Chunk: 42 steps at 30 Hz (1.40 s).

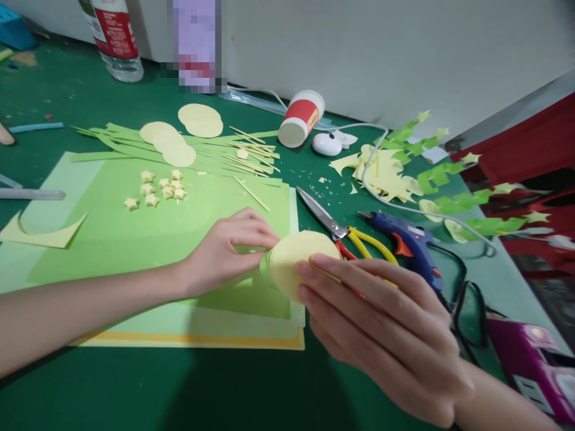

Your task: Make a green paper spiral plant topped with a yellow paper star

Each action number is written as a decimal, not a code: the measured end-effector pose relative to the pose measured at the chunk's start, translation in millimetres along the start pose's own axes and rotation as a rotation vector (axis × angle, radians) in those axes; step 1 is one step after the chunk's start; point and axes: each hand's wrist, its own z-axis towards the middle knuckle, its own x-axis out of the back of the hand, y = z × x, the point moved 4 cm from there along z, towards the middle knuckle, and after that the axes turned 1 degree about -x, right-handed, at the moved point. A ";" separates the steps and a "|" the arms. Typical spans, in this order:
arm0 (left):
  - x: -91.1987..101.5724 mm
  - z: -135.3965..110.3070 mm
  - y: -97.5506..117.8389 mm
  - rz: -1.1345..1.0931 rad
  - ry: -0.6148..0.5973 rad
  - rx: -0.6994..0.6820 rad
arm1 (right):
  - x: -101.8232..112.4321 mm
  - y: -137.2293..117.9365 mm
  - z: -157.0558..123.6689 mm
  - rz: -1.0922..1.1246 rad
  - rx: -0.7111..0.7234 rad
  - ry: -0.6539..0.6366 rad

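Note:
Between the fingers of my right hand [386, 323] is a pale yellow paper circle [296, 257], raised over the right edge of the stacked paper. A green paper piece [266, 274] shows at the circle's left edge; whether it is joined to the circle I cannot tell. My left hand [229, 251] pinches at that edge, its fingertips against the green paper. On the green sheet [112, 239] lie several folded yellow paper stars [165, 191]. Just behind the circle are scissors [332, 224] with yellow and red handles, partly hidden by my right hand.
A blue glue gun [404, 233] with a black cord lies at right. Green paper strips [121, 143], yellow circles [200, 121] and thin sticks [251, 152] lie farther back. A paper cup [300, 118] is on its side near yellow scraps [386, 170]. A bottle [117, 42] stands at back left.

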 end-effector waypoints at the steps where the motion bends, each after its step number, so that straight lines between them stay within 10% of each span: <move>1: 0.0 0.1 0.0 0.001 0.002 0.001 | -0.5 0.2 0.8 -0.014 -0.007 0.012; 42: 0.6 -1.0 0.9 -0.055 -0.001 0.061 | -15.9 6.6 -6.0 -0.141 -0.051 0.094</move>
